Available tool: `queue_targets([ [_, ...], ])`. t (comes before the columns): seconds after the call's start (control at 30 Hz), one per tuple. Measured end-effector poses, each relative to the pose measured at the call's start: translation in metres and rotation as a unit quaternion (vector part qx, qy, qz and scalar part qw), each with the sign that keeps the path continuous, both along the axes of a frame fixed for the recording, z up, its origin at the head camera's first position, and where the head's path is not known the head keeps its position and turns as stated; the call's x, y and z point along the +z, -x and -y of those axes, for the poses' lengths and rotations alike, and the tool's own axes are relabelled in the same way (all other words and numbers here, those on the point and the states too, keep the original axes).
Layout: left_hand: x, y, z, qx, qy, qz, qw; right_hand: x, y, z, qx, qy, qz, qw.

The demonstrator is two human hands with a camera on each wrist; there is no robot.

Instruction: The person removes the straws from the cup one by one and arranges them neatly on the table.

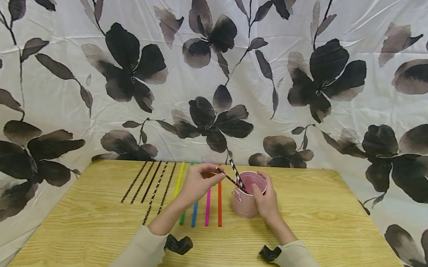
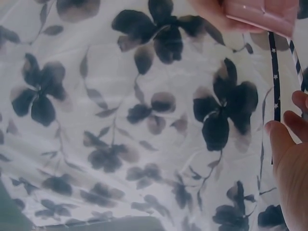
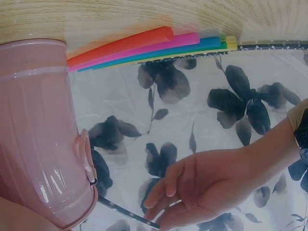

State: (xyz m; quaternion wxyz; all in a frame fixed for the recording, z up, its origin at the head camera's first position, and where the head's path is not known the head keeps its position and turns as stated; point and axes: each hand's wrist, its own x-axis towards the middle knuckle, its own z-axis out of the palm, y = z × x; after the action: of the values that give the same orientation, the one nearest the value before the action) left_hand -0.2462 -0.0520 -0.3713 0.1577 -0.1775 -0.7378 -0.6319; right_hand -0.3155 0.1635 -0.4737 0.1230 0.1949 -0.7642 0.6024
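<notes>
My left hand pinches a black paper straw with white stars between thumb and fingertips. The straw's far end reaches into a small pink metal bucket. My right hand grips the bucket at its right side, with the thumb at the rim. A black-and-white striped straw leans inside the bucket, its top sticking out at the back left. In the right wrist view the bucket wall fills the left side, with the left hand beyond it.
Left of the bucket lie a red straw, a pink straw, a blue straw, a green straw and a yellow straw. Several black patterned straws lie farther left on the wooden table. A floral cloth hangs behind.
</notes>
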Motion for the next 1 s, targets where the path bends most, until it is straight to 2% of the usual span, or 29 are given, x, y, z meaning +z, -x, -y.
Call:
queue_targets([
  [0.27, 0.012, -0.008, 0.013, 0.004, -0.002, -0.003, 1.0000, 0.025, -0.020, 0.004, 0.000, 0.009, -0.005, 0.9999],
  [0.53, 0.025, -0.017, 0.029, 0.000, -0.011, -0.027, 0.9996, 0.028, -0.022, 0.004, 0.001, 0.013, 0.004, 0.9999],
  [0.7, 0.035, -0.027, 0.038, 0.008, -0.016, -0.043, 0.9989, 0.023, -0.019, 0.003, 0.007, 0.015, 0.000, 0.9999],
  [1.0, 0.053, -0.045, 0.060, 0.023, -0.021, -0.068, 0.9972, -0.002, 0.001, 0.000, 0.008, 0.005, -0.013, 0.9999],
])
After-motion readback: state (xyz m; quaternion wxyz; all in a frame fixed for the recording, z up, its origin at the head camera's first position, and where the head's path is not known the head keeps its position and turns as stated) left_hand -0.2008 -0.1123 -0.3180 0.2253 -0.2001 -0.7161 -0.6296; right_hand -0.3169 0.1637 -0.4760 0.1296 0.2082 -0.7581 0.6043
